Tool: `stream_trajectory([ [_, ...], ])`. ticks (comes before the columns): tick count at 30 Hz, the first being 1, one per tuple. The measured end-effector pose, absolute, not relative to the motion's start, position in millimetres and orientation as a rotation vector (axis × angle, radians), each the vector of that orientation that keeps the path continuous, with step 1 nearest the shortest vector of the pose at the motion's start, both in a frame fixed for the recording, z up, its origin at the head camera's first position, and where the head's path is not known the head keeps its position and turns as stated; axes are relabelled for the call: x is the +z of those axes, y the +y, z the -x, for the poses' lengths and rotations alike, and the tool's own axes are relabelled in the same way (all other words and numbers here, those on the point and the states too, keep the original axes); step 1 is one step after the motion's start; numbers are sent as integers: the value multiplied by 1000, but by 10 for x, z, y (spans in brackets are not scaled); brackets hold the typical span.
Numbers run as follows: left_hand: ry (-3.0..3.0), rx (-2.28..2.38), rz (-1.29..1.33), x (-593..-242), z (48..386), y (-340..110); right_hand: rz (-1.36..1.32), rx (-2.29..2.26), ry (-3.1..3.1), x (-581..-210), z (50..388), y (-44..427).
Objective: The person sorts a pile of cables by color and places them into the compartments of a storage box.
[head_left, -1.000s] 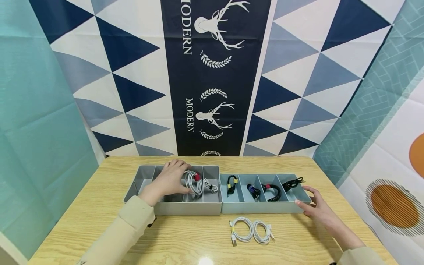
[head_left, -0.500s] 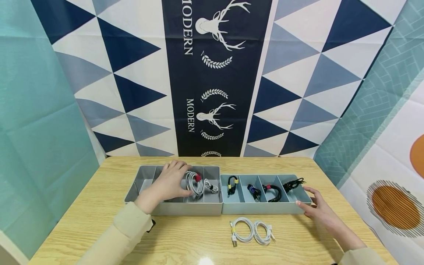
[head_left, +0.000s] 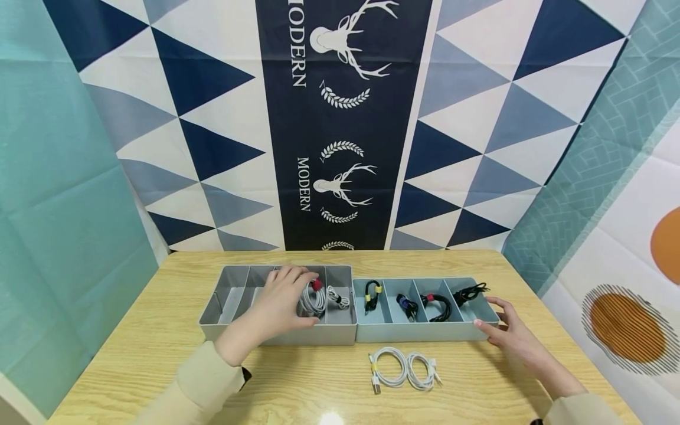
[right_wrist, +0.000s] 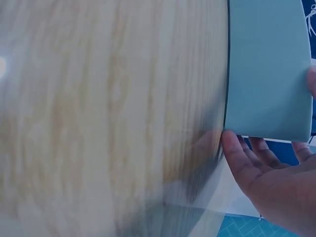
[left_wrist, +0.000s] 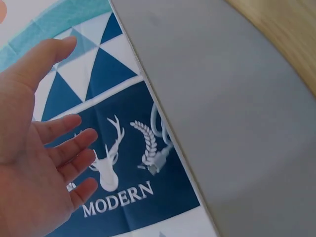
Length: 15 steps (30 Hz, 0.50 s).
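Observation:
In the head view the left hand hovers over the grey divided box, fingers spread above a grey-white cable coil with a red tie. The left wrist view shows this hand holding nothing, beside the box's grey wall. The right hand touches the right end of the blue-green divided box, thumb at its front corner. In the right wrist view the fingers of the right hand lie against the end of the blue-green box.
A small white cable lies in the grey box's right compartment. Dark tied cables fill compartments of the blue-green box. Two white coiled cables lie on the wooden table in front. A patterned cloth hangs behind.
The left hand has moved slightly to the right over the grey box, now partly covering the red-tied coil. The right hand and both boxes look unmoved.

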<state>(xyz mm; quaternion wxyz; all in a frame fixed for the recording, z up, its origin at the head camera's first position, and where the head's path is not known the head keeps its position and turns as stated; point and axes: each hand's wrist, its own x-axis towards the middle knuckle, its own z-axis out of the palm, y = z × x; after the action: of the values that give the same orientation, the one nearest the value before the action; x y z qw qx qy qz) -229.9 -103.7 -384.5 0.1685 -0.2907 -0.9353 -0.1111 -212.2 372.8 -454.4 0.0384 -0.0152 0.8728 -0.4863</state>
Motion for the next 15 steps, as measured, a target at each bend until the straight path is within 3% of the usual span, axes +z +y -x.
stream_trajectory([
  [15, -2615, -379, 970, -4074, 2011, -844, 164, -1594, 2612, -4623, 2168, 3872],
])
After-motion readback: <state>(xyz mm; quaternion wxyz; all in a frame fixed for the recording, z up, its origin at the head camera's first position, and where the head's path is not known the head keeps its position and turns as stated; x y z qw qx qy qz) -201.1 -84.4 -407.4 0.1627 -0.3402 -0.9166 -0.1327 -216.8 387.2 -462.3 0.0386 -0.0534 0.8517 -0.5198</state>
